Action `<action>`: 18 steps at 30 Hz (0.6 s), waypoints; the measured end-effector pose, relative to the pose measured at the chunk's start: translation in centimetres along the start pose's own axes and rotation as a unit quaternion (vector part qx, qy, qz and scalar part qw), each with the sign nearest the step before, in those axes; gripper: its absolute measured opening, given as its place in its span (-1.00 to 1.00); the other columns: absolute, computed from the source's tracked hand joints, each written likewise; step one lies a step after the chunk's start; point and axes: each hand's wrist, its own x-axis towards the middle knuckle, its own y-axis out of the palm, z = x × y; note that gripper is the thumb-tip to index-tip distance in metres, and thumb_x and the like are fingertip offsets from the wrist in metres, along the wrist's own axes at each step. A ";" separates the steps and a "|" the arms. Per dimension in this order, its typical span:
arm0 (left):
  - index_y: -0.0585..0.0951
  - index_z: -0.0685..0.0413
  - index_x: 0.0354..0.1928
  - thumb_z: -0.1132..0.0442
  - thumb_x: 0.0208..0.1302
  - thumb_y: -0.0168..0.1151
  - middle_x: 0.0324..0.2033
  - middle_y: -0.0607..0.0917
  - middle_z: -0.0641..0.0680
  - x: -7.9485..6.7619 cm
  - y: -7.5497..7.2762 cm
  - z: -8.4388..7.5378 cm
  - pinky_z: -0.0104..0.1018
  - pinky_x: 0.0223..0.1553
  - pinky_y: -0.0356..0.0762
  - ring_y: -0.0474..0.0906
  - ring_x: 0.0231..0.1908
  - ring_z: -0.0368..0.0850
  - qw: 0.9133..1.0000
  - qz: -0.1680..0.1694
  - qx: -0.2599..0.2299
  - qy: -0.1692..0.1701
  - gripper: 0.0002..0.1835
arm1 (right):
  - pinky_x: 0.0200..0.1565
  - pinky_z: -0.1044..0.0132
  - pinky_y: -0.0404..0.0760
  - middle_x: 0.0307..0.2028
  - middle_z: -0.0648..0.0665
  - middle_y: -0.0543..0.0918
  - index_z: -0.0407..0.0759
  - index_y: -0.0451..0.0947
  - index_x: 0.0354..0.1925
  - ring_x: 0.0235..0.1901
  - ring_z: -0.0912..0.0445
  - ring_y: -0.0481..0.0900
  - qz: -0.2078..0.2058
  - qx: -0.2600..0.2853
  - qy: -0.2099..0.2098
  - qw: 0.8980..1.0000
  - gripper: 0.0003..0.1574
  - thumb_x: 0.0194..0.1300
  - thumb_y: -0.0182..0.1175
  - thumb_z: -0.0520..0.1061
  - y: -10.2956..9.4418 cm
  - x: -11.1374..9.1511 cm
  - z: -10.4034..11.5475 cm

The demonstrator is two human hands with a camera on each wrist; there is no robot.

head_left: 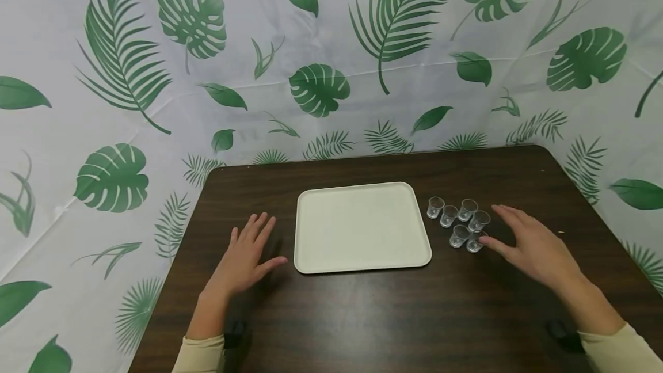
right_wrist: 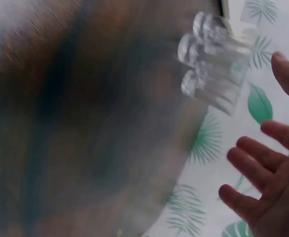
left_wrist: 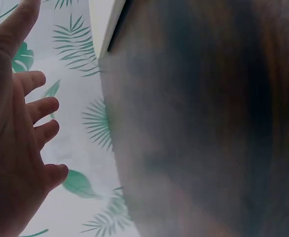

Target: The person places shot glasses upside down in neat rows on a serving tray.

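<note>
A cream rectangular tray (head_left: 362,228) lies flat on the dark wooden table, with nothing on it. Just right of it stand several small clear shot glasses (head_left: 458,236) in a close group, also seen as glasses (right_wrist: 213,64) in the right wrist view. My left hand (head_left: 243,263), fingers spread and holding nothing, is left of the tray. My right hand (head_left: 538,249) is beside the glasses on their right, its thumb overlapping the nearest one in the head view. In the right wrist view the right hand (right_wrist: 277,168) shows relaxed fingers with nothing between them.
The wooden table (head_left: 362,321) has rounded far corners. Behind it and along both sides hangs a white cloth (head_left: 248,120) printed with green leaves, close to the table's far edge.
</note>
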 end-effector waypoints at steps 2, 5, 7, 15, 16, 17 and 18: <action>0.11 0.04 0.54 -0.35 0.22 0.18 0.49 0.09 0.20 0.0 0.7 0.0 0.43 0.28 -0.15 -0.15 0.49 0.18 1.000 0.000 -0.013 0.003 0.01 | -0.10 -0.37 0.39 0.22 -0.54 0.39 -0.33 0.28 0.36 0.07 -0.48 0.41 0.006 0.000 0.034 0.999 0.11 0.17 0.28 0.40 0.3 -0.2 0.3; 0.13 0.07 0.53 -0.33 0.22 0.20 0.48 0.14 0.22 0.2 1.7 -0.1 0.45 0.26 -0.09 -0.07 0.47 0.23 0.999 0.003 -0.035 0.012 -0.01 | -0.25 -0.29 0.46 0.11 -0.56 0.48 -0.34 0.41 0.24 -0.09 -0.45 0.52 0.008 0.016 0.076 0.997 0.05 0.11 0.32 0.42 0.6 -0.5 0.6; 0.14 0.08 0.52 -0.32 0.22 0.22 0.47 0.15 0.24 0.3 2.4 -0.2 0.47 0.25 -0.08 -0.03 0.46 0.26 0.999 0.009 -0.048 0.015 -0.01 | -0.30 -0.23 0.46 0.03 -0.52 0.55 -0.33 0.47 0.15 -0.17 -0.40 0.56 0.003 0.033 0.093 0.995 -0.01 0.09 0.35 0.41 0.9 -0.7 0.6; 0.14 0.04 0.53 -0.35 0.17 0.24 0.47 0.16 0.23 0.7 3.9 -0.8 0.47 0.24 -0.10 -0.04 0.46 0.27 0.995 0.052 -0.089 0.003 0.02 | -0.32 -0.09 0.49 -0.18 -0.34 0.70 -0.25 0.51 0.04 -0.23 -0.19 0.67 0.028 0.096 0.131 0.986 -0.16 0.08 0.40 0.35 2.5 -1.2 0.1; 0.14 0.03 0.53 -0.35 0.16 0.24 0.47 0.15 0.24 0.7 4.0 -0.9 0.47 0.25 -0.10 -0.05 0.46 0.27 0.994 0.056 -0.092 0.002 0.03 | -0.32 -0.08 0.51 -0.17 -0.35 0.69 -0.26 0.52 0.03 -0.24 -0.17 0.67 0.029 0.102 0.129 0.986 -0.17 0.08 0.41 0.33 2.7 -1.3 0.1; 0.14 0.03 0.53 -0.36 0.16 0.25 0.47 0.15 0.23 0.8 4.0 -0.9 0.47 0.25 -0.10 -0.04 0.46 0.27 0.994 0.060 -0.094 0.001 0.03 | -0.33 -0.05 0.52 -0.19 -0.34 0.70 -0.27 0.52 0.02 -0.26 -0.14 0.68 0.027 0.105 0.127 0.986 -0.18 0.07 0.42 0.32 2.9 -1.3 0.1; 0.14 0.02 0.53 -0.36 0.15 0.25 0.47 0.15 0.24 0.8 4.0 -1.0 0.47 0.24 -0.10 -0.04 0.46 0.27 0.994 0.063 -0.095 0.000 0.04 | -0.35 -0.02 0.52 -0.20 -0.32 0.70 -0.27 0.53 0.00 -0.29 -0.11 0.68 0.025 0.109 0.124 0.986 -0.21 0.07 0.44 0.29 3.1 -1.3 0.1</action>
